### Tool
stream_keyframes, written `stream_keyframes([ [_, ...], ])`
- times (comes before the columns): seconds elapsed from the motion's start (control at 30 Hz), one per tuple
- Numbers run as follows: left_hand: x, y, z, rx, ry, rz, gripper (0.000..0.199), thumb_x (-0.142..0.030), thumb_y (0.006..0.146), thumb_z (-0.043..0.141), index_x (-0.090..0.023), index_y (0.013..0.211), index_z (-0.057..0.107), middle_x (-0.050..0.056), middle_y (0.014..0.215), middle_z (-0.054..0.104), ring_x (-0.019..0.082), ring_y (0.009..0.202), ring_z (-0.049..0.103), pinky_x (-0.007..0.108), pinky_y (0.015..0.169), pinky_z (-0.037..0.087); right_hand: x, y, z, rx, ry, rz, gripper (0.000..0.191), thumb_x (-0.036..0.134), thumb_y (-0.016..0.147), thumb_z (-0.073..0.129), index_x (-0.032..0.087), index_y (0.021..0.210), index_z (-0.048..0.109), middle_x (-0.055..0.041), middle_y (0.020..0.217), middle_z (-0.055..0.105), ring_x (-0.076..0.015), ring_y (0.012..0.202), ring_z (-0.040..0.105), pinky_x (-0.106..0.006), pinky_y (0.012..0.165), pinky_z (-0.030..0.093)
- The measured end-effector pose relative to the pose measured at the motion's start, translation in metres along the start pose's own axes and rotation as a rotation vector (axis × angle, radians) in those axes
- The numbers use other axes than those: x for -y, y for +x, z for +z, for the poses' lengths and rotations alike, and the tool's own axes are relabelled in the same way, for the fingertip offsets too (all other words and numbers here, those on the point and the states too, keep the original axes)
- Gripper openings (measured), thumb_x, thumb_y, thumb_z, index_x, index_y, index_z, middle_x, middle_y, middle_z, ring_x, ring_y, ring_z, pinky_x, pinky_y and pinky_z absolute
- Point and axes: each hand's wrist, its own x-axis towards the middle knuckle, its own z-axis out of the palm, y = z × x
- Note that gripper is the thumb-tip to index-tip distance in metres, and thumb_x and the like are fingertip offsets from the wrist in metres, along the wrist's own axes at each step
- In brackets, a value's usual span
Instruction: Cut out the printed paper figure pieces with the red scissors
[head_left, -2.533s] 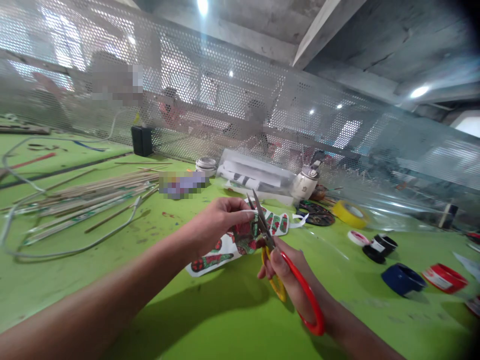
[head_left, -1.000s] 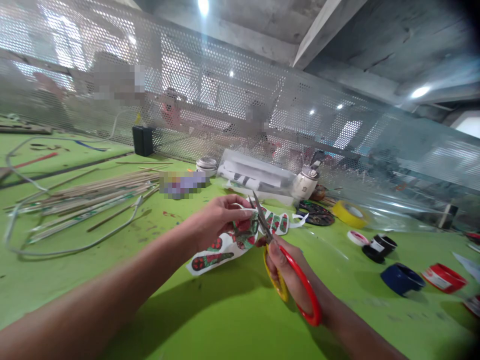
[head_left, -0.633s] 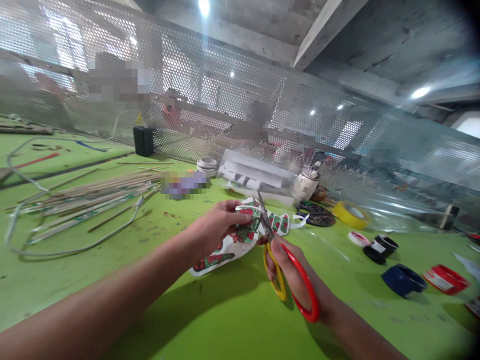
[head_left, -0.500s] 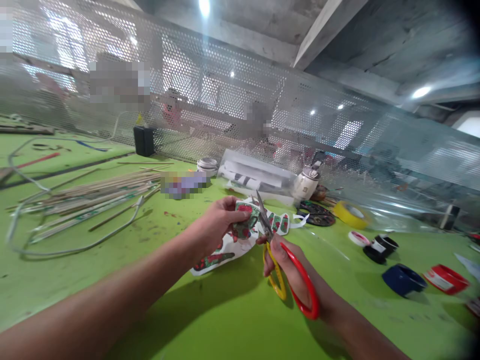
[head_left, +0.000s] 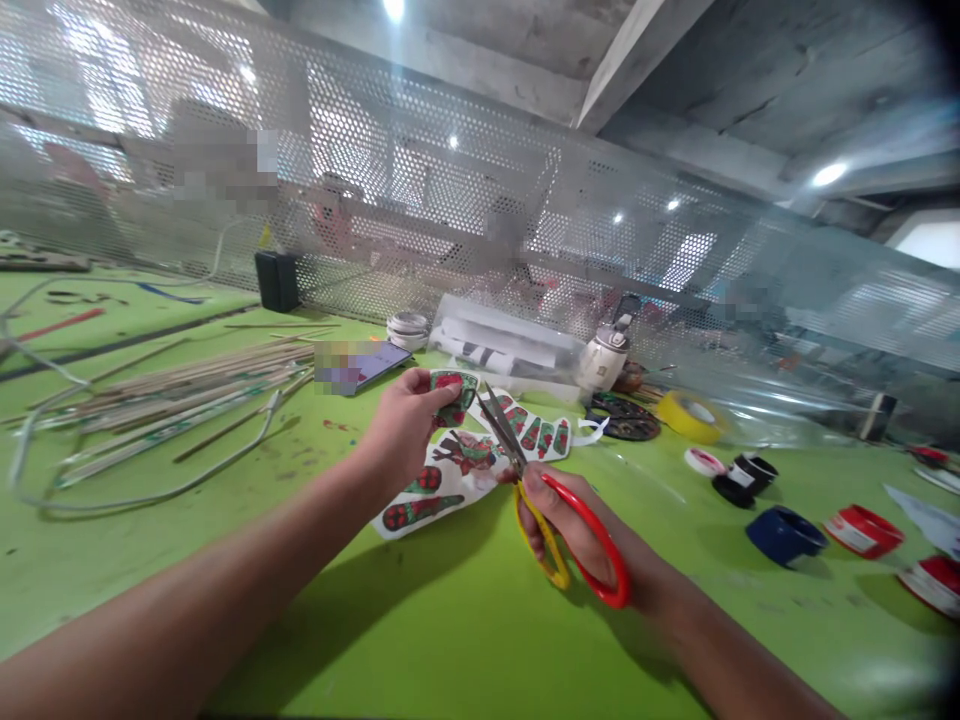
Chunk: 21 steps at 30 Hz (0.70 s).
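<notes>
My left hand (head_left: 405,420) pinches a small paper cutout (head_left: 454,396) printed in red and green, between thumb and fingers. In my right hand (head_left: 562,520) are scissors (head_left: 506,430) with one red and one yellow handle loop. Their blades are slightly apart and point up and to the left, just right of the cutout. Below lies a white printed sheet (head_left: 480,480) with several red and green shapes, its left part partly behind my left hand. A thin white paper strip (head_left: 592,433) curls at the sheet's right end.
Thin sticks (head_left: 187,400) and a grey cable (head_left: 150,500) lie at left, beside a phone (head_left: 375,367). A clear-wrapped roll (head_left: 502,345), white bottle (head_left: 604,358) and yellow tape (head_left: 690,416) stand behind. Tape rolls, including a blue one (head_left: 786,537), are at right, before a perforated screen (head_left: 420,220).
My left hand has moved left with the cutout, away from the scissors, uncovering more of the sheet. The scissors have shifted slightly left. The camera view has turned a little to the right.
</notes>
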Motion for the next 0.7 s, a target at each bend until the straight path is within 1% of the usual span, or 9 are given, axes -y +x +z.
stream_keyframes([
  [0.1, -0.002, 0.009, -0.007, -0.070, 0.044, 0.050, 0.028, -0.010, 0.070, 0.072, -0.017, 0.091, 0.054, 0.001, 0.078, 0.064, 0.010, 0.063, 0.060, 0.024, 0.059, 0.048, -0.002, 0.003, -0.007, 0.043, -0.108, 0.035, 0.034, 0.052, 0.088, 0.055, 0.019, 0.091, 0.059, 0.0053, 0.063, 0.045, -0.0108, 0.049, 0.044, -0.025, 0.049, 0.040],
  [0.17, -0.003, 0.013, -0.010, -0.049, 0.178, 0.060, 0.032, -0.014, 0.076, 0.068, -0.018, 0.103, 0.051, 0.001, 0.082, 0.064, 0.010, 0.064, 0.060, 0.024, 0.061, 0.048, -0.004, 0.007, -0.014, -0.037, -0.298, 0.042, 0.033, 0.047, 0.084, 0.063, 0.018, 0.098, 0.062, 0.0036, 0.065, 0.050, -0.0131, 0.054, 0.047, -0.025, 0.050, 0.039],
  [0.23, -0.002, 0.014, -0.012, 0.049, 0.343, 0.030, 0.033, -0.018, 0.079, 0.065, -0.017, 0.108, 0.049, 0.003, 0.084, 0.064, 0.011, 0.066, 0.061, 0.024, 0.062, 0.049, -0.006, 0.013, -0.022, -0.172, -0.495, 0.013, 0.033, 0.046, 0.082, 0.065, 0.019, 0.101, 0.065, 0.0014, 0.068, 0.056, -0.0163, 0.060, 0.053, -0.026, 0.055, 0.041],
  [0.27, 0.000, 0.014, -0.011, 0.112, 0.411, 0.005, 0.034, -0.019, 0.078, 0.065, -0.015, 0.108, 0.050, 0.004, 0.083, 0.064, 0.012, 0.066, 0.062, 0.025, 0.061, 0.049, -0.007, 0.016, -0.027, -0.209, -0.538, 0.001, 0.033, 0.045, 0.082, 0.064, 0.019, 0.103, 0.065, -0.0001, 0.071, 0.060, -0.0181, 0.064, 0.056, -0.028, 0.059, 0.042],
  [0.37, 0.007, 0.008, -0.007, 0.327, 0.571, -0.064, 0.035, -0.019, 0.072, 0.069, -0.012, 0.104, 0.057, 0.003, 0.073, 0.064, 0.016, 0.062, 0.063, 0.027, 0.056, 0.049, -0.014, 0.027, -0.045, -0.288, -0.613, 0.000, 0.032, 0.045, 0.084, 0.058, 0.019, 0.102, 0.065, -0.0048, 0.083, 0.068, -0.0226, 0.076, 0.063, -0.030, 0.069, 0.046],
  [0.43, 0.012, 0.004, -0.004, 0.479, 0.709, -0.067, 0.036, -0.020, 0.067, 0.072, -0.012, 0.101, 0.062, -0.001, 0.063, 0.062, 0.016, 0.055, 0.060, 0.026, 0.051, 0.045, -0.019, 0.033, -0.055, -0.320, -0.686, 0.024, 0.030, 0.045, 0.081, 0.061, 0.019, 0.094, 0.068, -0.0062, 0.086, 0.071, -0.0246, 0.080, 0.065, -0.032, 0.073, 0.047],
  [0.57, 0.021, -0.004, -0.002, 0.708, 0.986, 0.045, 0.035, -0.021, 0.061, 0.073, -0.016, 0.095, 0.069, -0.004, 0.057, 0.059, 0.014, 0.051, 0.053, 0.024, 0.049, 0.037, -0.022, 0.033, -0.065, -0.384, -0.827, 0.106, 0.034, 0.045, 0.079, 0.063, 0.017, 0.097, 0.070, -0.0124, 0.094, 0.074, -0.0301, 0.085, 0.066, -0.035, 0.073, 0.047],
  [0.63, 0.024, -0.008, -0.001, 0.764, 1.106, 0.143, 0.034, -0.020, 0.062, 0.069, -0.017, 0.096, 0.070, -0.002, 0.063, 0.063, 0.015, 0.056, 0.055, 0.025, 0.053, 0.038, -0.023, 0.025, -0.064, -0.435, -0.886, 0.132, 0.036, 0.044, 0.080, 0.062, 0.016, 0.103, 0.068, -0.0142, 0.099, 0.073, -0.0313, 0.089, 0.066, -0.035, 0.074, 0.046],
  [0.7, 0.026, -0.012, -0.001, 0.798, 1.210, 0.247, 0.034, -0.019, 0.065, 0.065, -0.019, 0.099, 0.070, 0.001, 0.072, 0.067, 0.017, 0.063, 0.057, 0.027, 0.059, 0.040, -0.026, 0.011, -0.061, -0.479, -0.926, 0.162, 0.036, 0.043, 0.083, 0.059, 0.018, 0.108, 0.067, -0.0131, 0.100, 0.074, -0.0294, 0.089, 0.067, -0.033, 0.072, 0.047],
])
